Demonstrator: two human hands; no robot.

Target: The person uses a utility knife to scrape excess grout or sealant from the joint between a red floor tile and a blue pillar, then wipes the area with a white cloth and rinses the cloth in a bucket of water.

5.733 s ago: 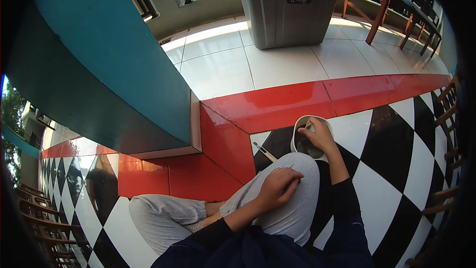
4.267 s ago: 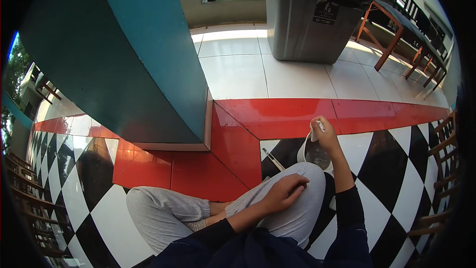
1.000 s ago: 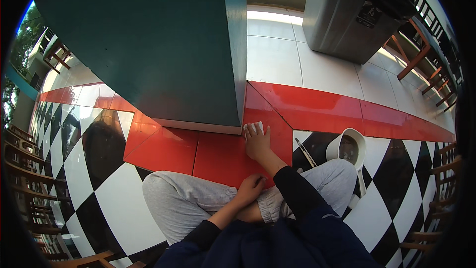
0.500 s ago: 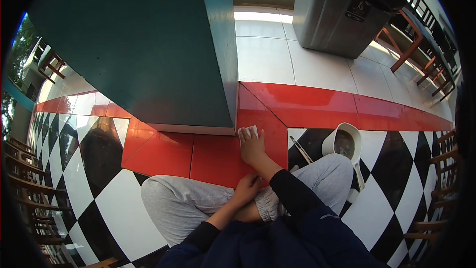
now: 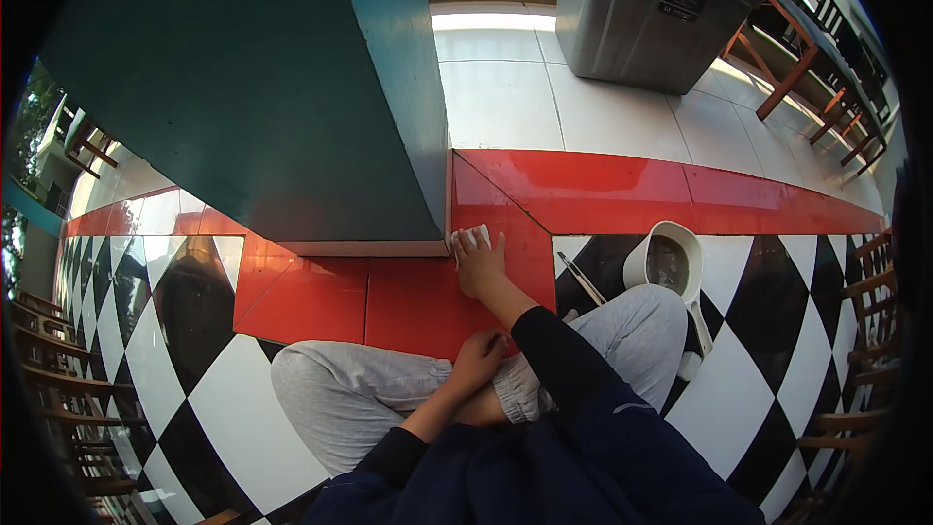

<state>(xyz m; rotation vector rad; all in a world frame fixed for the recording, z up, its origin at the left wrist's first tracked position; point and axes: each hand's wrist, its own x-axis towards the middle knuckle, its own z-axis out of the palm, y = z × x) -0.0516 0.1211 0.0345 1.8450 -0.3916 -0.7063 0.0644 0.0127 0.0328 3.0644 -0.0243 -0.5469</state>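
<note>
My right hand (image 5: 480,267) presses a small folded white cloth (image 5: 478,233) onto the red floor tile (image 5: 413,294), close by the bottom corner of a dark green pillar (image 5: 282,117). Its fingers lie over the cloth, so only the upper part shows. My left hand (image 5: 479,360) rests by my shin with its fingers curled; whatever may be in them is hidden. To the right of my knee stands a white dipper (image 5: 692,262) holding murky water. A slim, pale tool (image 5: 581,279) lies on the checkered tiles between the dipper and the red tile.
A small white object (image 5: 689,366) sits beside the dipper's handle. Beyond the red border, a grey bin (image 5: 632,29) stands on white tiles (image 5: 501,102). Wooden furniture (image 5: 802,73) is at the far right, with wooden chairs (image 5: 63,379) along the left rim.
My right hand and the cloth have shifted slightly left along the pillar's base. The whole view has also moved a little. My left hand stays by my shin.
</note>
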